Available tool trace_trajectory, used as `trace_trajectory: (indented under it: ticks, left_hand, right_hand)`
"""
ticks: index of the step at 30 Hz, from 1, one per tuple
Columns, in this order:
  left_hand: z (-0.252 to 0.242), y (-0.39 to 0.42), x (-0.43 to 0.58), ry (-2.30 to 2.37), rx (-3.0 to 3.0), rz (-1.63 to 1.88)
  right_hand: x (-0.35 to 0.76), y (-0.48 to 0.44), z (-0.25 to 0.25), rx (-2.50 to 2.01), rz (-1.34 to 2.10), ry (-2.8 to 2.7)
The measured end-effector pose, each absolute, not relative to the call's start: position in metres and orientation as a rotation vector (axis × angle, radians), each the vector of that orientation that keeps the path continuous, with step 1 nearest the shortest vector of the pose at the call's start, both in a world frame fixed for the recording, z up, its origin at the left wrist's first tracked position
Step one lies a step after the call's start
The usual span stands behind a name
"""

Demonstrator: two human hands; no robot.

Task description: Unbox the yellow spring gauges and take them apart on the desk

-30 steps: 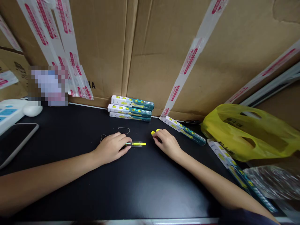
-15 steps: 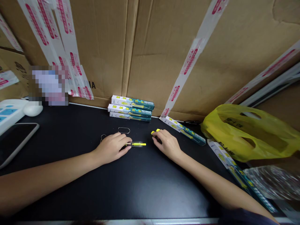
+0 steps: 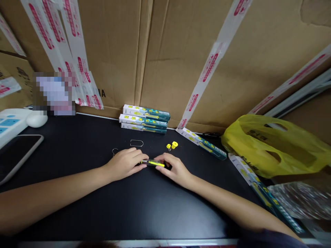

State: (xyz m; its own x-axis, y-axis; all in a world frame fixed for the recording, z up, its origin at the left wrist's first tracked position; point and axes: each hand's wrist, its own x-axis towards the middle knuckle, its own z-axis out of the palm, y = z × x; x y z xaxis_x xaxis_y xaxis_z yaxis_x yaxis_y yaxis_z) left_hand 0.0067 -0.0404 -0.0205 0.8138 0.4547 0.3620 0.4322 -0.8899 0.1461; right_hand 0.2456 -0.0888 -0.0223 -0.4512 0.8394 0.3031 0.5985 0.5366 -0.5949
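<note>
A spring scale [image 3: 155, 163], a clear tube with a yellow strip inside, lies level between my hands just over the black tabletop. My left hand [image 3: 124, 164] is closed around its left end, and a thin wire hook [image 3: 114, 150] sticks out behind that hand. At the tube's right end, the fingertips of my right hand [image 3: 178, 169] pinch it from both sides. Beyond the right hand, two small yellow plastic caps [image 3: 174, 145] rest on the table, with a bit of metal beside them. A bent wire loop [image 3: 137, 143] lies past my left fingers.
Several printed spring scale boxes [image 3: 144, 120] are stacked against the cardboard wall [image 3: 111, 51]; another box [image 3: 204, 144] lies right of them. A yellow plastic bag [image 3: 271, 144] covers part of the right side. A phone [image 3: 19, 155] and white power strip [image 3: 11, 120] sit at left.
My right hand has let go of the yellow caps and moved down and left onto the tube's right end. The tube now tilts slightly downward to the right.
</note>
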Motion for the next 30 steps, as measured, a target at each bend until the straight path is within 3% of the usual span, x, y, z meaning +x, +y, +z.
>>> trace_trajectory:
  ticks: [6,14,30]
  left_hand:
    - [-0.021,-0.04,0.008,0.921,2.828,0.677]
    - [-0.017,-0.037,0.008,0.971,2.665,0.679]
    - [-0.021,-0.035,0.007,0.897,2.497,0.767]
  right_hand:
    - [0.251,-0.085,-0.027,-1.174,0.791,-1.834]
    - [0.254,-0.079,-0.03,-1.083,0.87,-1.514]
    - [0.255,-0.075,-0.029,-1.109,0.98,-1.322]
